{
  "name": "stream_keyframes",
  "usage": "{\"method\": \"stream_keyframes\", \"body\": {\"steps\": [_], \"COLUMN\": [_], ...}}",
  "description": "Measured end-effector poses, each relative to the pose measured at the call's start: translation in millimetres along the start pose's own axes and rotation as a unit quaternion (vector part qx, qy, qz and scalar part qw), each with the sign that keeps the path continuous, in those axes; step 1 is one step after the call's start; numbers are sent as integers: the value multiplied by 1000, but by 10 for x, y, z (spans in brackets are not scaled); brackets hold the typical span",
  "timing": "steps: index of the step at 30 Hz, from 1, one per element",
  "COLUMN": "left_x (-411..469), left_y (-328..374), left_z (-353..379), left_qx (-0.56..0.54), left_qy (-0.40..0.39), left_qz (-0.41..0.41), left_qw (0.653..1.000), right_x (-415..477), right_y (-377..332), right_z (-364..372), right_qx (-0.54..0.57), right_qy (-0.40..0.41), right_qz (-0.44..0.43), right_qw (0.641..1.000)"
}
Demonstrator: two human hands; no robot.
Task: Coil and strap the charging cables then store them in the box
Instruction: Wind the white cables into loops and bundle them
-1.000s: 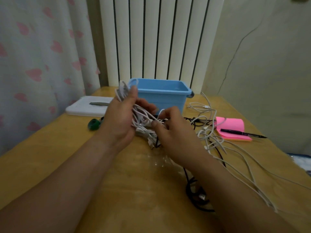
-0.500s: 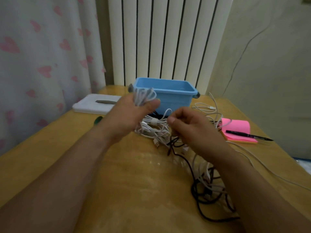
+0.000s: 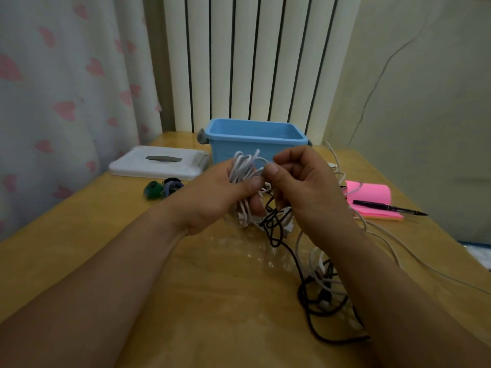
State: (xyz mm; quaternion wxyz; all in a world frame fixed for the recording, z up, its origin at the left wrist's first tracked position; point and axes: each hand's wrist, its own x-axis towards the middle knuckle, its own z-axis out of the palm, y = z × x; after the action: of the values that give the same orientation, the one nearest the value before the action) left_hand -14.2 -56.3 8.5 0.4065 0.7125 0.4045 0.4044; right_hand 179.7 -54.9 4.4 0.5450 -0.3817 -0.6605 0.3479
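A person's left hand (image 3: 218,195) is gripping a bundle of white cable loops (image 3: 243,168), fingers curled around the coil and thumb pressed across its front, holding it just above a wooden table (image 3: 186,288). The right hand (image 3: 303,187) is pinching a white strand at the top of the same bundle between thumb and forefinger, its other fingers folded in. Both hands are meeting in front of a blue plastic box (image 3: 255,142), which is sitting open and upright at the far edge of the table. A black cable (image 3: 276,229) is hanging tangled beneath the bundle and trailing toward a knot of black and white cables (image 3: 324,288) lying under the right forearm. More white cables (image 3: 398,240) are spreading loose across the table's right side. A pink sticky-note pad (image 3: 372,195) with a black pen (image 3: 385,207) resting on it is lying to the right. To the left, a white lid (image 3: 159,163) and a small heap of coloured straps (image 3: 164,188) are lying near the box.
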Motion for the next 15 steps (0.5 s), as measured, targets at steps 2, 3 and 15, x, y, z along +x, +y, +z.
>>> {"method": "stream_keyframes", "body": {"steps": [2, 3, 15], "left_x": [22, 39, 129], "left_y": [-33, -50, -127], "left_z": [-20, -33, -161], "left_qx": [-55, -80, -331], "left_qy": [21, 32, 186], "left_qz": [8, 11, 35], "left_qw": [998, 996, 924], "right_x": [7, 11, 17], "right_y": [6, 14, 127], "right_z": [1, -1, -50], "right_qx": [-3, -5, -275], "right_qy": [2, 3, -42], "right_qz": [-3, -5, -13], "right_qw": [1000, 1000, 960]}}
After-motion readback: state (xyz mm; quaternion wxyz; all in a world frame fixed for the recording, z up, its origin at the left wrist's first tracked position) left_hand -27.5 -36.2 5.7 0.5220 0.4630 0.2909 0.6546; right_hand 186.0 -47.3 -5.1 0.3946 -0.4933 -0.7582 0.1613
